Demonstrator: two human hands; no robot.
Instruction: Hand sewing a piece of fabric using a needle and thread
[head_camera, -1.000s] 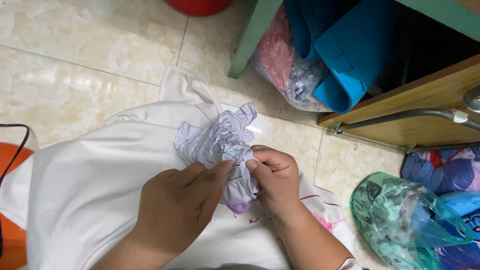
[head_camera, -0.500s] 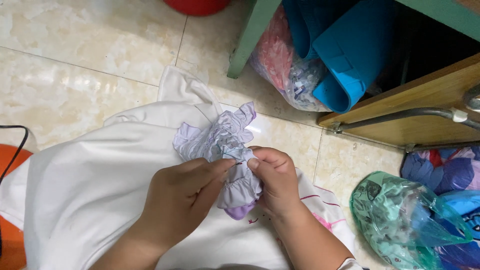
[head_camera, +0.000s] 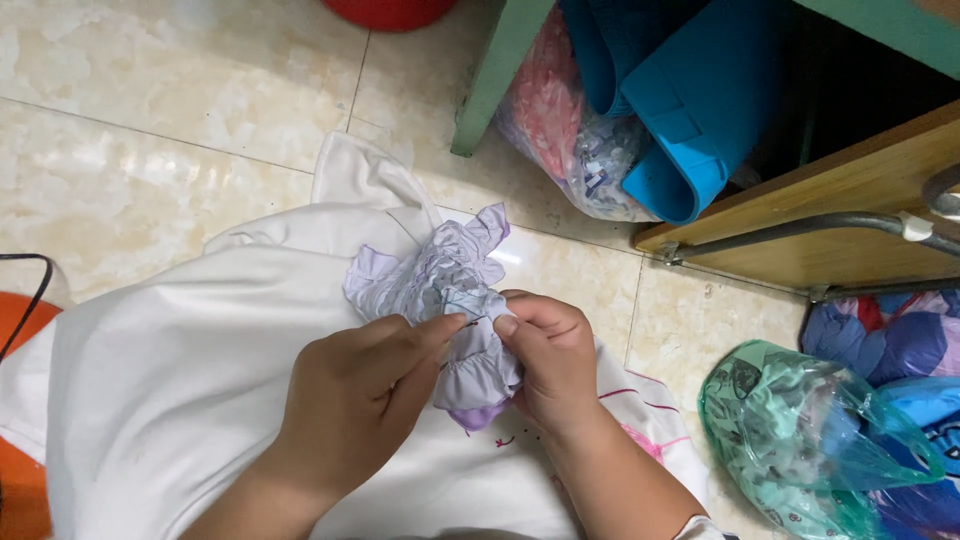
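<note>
At the centre of the frame, a person's left hand (head_camera: 355, 395) and right hand (head_camera: 550, 360) meet over a gathered lilac ruffle (head_camera: 440, 290) sewn to a white garment (head_camera: 180, 370) spread across the lap and lower left. The left fingers (head_camera: 440, 328) are pinched together on what appears to be a fine needle or thread at the ruffle's edge; the right fingers (head_camera: 515, 322) are clamped on the same fold just beside them.

The fingertips sit almost touching, so any sharp point there could likely prick the right thumb. A hard tug may pucker the smocked stitching or snap the thread, and the bunched cloth hides what lies beneath the fold.

The garment trails onto the pale tiled floor (head_camera: 170, 110), where it could pick up dirt. Crowding the right side are a green plastic bag (head_camera: 800, 430), a clear bag of small bits (head_camera: 570, 130), blue plastic pieces (head_camera: 690, 100) under a wooden shelf (head_camera: 850, 230), and a green post (head_camera: 495, 80). A black cord (head_camera: 30, 290) loops at the left edge beside something orange (head_camera: 15, 470).
</note>
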